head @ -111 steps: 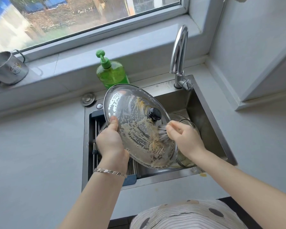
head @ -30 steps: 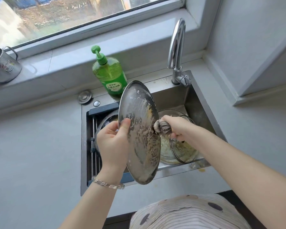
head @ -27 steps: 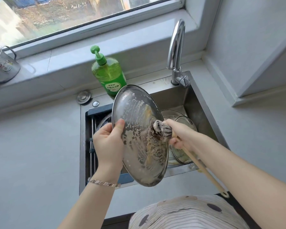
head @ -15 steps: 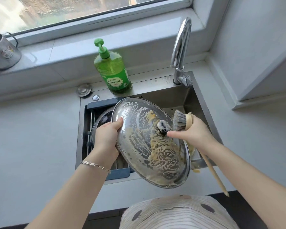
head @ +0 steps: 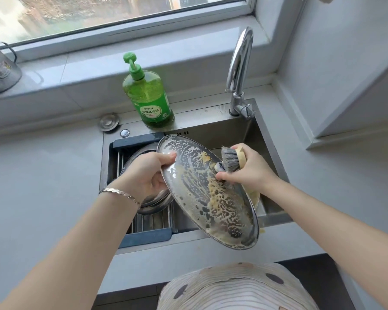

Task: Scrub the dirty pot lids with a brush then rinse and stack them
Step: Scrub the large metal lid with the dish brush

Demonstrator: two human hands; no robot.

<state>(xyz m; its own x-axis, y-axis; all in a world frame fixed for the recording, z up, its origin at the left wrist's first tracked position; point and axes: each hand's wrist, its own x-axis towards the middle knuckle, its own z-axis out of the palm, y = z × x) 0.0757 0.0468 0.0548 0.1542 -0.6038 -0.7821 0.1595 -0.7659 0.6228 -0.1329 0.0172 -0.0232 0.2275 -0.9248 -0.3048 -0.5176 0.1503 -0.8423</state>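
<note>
Soiled glass pot lid, tilted over sink, long axis far-left to near-right. Left hand pinches its far-left rim; right hand, curled round brush, sits at the central knob.

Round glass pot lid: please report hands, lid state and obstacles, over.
Left hand grips rim of round glass pot lid, tilted over steel sink. Right hand grips grey-bristled wooden brush at knob. Lid foamy, yellow-smeared. Nothing blocking.
</note>
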